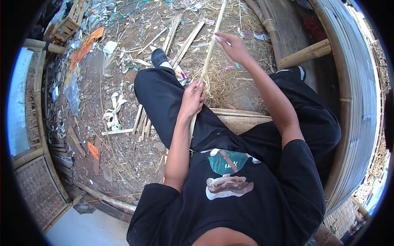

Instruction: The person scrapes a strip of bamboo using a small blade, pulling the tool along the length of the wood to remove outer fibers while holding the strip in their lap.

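A long, pale bamboo strip (209, 57) runs from my lap up past the top of the view, tilted slightly right. My left hand (193, 99) is closed round its lower part, above my left thigh. Farther up, my right hand (232, 47) pinches the same strip between thumb and fingers. Something small and white shows at those fingertips; I cannot make out what it is. Thin curled shavings (206, 83) cling to the strip just above my left hand. The strip's lower end passes under my left wrist and is partly hidden.
Fine shavings (221, 92) are heaped between my legs, beside a bamboo piece (242, 119). Split bamboo lengths (188, 43) lie beyond my left foot. Litter and orange scraps (86, 47) cover the ground leftward. A wooden crate (67, 24) stands far left; a bamboo frame (344, 102) curves along the right.
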Motion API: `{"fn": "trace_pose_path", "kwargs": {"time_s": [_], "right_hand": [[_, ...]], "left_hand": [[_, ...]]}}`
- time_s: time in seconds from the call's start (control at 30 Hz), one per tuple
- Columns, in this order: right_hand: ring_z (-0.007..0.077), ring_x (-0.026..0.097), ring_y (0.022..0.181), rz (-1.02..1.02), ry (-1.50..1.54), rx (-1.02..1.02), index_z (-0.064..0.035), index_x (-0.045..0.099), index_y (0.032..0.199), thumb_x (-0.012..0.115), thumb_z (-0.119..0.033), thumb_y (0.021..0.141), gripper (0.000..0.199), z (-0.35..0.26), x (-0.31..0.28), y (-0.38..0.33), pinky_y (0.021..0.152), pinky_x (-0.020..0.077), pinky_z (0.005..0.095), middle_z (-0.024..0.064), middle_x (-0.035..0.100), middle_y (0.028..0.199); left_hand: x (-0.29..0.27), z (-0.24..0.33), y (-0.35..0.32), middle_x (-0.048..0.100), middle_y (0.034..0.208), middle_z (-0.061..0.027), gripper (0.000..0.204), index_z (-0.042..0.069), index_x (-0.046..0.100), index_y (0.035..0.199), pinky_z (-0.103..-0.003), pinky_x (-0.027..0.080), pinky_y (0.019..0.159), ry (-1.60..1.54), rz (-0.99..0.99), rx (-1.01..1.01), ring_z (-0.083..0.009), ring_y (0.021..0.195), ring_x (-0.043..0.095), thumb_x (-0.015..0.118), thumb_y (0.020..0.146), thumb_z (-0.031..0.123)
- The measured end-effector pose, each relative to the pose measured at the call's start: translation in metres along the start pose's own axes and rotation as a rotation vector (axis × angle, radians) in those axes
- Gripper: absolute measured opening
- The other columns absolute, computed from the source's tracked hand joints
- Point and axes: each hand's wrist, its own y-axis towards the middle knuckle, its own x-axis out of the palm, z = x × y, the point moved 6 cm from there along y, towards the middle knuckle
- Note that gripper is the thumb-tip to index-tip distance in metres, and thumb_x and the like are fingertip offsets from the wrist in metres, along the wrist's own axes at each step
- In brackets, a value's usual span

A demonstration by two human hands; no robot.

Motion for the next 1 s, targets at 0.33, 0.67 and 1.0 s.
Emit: {"fn": "trace_pose_path", "kwargs": {"time_s": [0.33,0.67,1.0], "right_hand": [[0.0283,0.069,0.074,-0.065,-0.157,0.007,-0.0232,0.066,0.119,0.05,-0.007,0.089,0.038,0.001,0.016,0.003,0.071,0.0533,0.0408,0.0208,0.068,0.091],[0.0323,0.067,0.072,-0.102,-0.038,-0.064,-0.0216,0.06,0.127,0.052,-0.012,0.093,0.036,0.018,0.042,-0.016,0.07,0.0522,0.0406,0.0222,0.067,0.091],[0.0139,0.046,0.056,-0.283,0.08,-0.076,-0.0223,0.061,0.127,0.053,-0.011,0.095,0.035,-0.012,0.062,-0.042,0.061,0.046,0.0321,0.0181,0.059,0.069]], "left_hand": [[0.004,-0.004,-0.001,0.033,0.053,0.0055,0.029,0.01,0.049,0.121,-0.021,0.022,0.029,0.042,0.008,-0.022,-0.0041,0.033,0.028,0.047,0.101,0.03],[-0.001,-0.011,0.003,0.035,0.054,0.0054,0.028,0.008,0.049,0.121,-0.021,0.021,0.03,0.057,0.038,-0.01,-0.0033,0.035,0.027,0.046,0.102,0.028],[-0.014,-0.012,0.009,0.04,0.053,0.0045,0.026,0.006,0.052,0.117,-0.023,0.021,0.032,0.025,0.09,0.013,-0.0042,0.036,0.031,0.047,0.101,0.027]]}}
